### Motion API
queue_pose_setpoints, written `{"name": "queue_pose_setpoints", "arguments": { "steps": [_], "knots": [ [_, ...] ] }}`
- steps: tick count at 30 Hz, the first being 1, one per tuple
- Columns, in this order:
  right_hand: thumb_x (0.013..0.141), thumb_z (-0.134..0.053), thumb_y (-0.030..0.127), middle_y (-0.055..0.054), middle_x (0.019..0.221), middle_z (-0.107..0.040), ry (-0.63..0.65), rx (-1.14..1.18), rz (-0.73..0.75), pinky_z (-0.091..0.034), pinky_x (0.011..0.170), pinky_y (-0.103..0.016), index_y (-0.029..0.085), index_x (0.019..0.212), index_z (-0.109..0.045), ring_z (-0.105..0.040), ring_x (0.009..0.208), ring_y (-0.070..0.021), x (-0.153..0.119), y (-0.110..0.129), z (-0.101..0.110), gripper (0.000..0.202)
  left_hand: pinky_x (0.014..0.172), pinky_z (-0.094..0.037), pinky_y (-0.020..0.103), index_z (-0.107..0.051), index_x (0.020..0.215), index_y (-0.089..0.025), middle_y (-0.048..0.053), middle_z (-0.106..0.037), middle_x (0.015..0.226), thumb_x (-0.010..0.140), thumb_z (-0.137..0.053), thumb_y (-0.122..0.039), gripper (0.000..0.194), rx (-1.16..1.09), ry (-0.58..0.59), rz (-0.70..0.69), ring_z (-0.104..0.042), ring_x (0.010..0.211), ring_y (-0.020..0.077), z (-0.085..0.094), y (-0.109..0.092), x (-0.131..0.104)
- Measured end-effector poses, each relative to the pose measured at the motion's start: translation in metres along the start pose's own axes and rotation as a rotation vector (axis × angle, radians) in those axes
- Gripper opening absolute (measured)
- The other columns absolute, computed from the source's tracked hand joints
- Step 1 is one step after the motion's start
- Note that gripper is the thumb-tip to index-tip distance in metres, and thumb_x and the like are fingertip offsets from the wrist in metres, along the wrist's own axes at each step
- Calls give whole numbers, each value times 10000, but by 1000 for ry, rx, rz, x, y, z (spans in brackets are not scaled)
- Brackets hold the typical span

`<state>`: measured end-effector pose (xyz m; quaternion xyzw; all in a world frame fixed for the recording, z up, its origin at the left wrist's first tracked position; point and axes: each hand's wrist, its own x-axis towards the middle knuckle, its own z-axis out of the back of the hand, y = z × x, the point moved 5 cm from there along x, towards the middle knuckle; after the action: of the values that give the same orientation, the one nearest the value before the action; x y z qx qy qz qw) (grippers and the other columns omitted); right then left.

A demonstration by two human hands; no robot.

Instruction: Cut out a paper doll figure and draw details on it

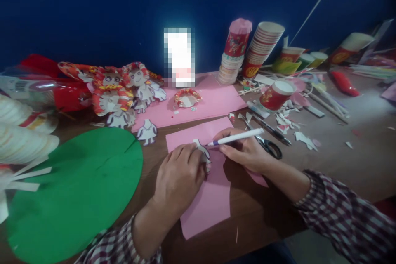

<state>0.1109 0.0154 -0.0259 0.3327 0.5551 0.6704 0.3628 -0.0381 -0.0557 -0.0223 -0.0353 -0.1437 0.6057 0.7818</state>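
Observation:
My right hand (249, 150) is closed round a white marker (239, 135), its dark tip pointing left. That tip is at the edge of a small white paper cutout (202, 152) with a dark outline. With fingers bent and close together, my left hand (177, 175) holds the cutout down and hides part of it. Beneath both lies a sheet of pink paper (210, 206) on the brown table. A similar cutout (147, 133), shaped like a little dress body with legs, rests to the left, near several paper figures (114, 95) with patterned red-orange rims.
A large green oval sheet (80, 198) covers the left side, beside stacked paper cups (21, 140). Scissors (270, 147), a pen (272, 130), a red cup (276, 95) and paper scraps lie right. Behind stand a bright blurred-out screen (179, 55) and cup stacks (262, 49).

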Motion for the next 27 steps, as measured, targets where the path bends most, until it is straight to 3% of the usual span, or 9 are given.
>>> {"name": "queue_pose_setpoints", "arguments": {
  "steps": [7,12,18,27],
  "knots": [
    [763,-594,150,23,640,-537,26,-210,7,-393,540,-211,162,743,-570,-477,581,-93,-1,-2,-3,33,854,-494,444,-584,1055,-191,75,-613,1144,809,-568,-193,246,-15,5,14,-545,1067,271,1,2,-1],
    [752,-581,126,28,656,-537,-41,-257,84,-387,551,-205,170,746,-548,-484,596,-93,-2,2,-5,56,857,-490,444,-580,1061,-195,73,-609,1143,809,-567,-195,252,-25,7,5,-541,1066,270,0,1,-2],
    [794,-600,207,27,618,-526,-50,-327,57,-359,532,-215,170,708,-536,-462,575,-97,-4,1,-5,113,858,-491,447,-579,1067,-197,76,-608,1146,807,-574,-198,260,-27,-1,-4,-544,1066,269,1,1,-2],
    [844,-579,255,16,620,-549,12,-317,27,-372,535,-224,165,738,-544,-482,573,-102,-2,0,-8,143,862,-492,444,-594,1043,-195,94,-605,1158,825,-549,-200,223,-20,0,0,-540,1081,273,2,1,-2]
  ]
}}
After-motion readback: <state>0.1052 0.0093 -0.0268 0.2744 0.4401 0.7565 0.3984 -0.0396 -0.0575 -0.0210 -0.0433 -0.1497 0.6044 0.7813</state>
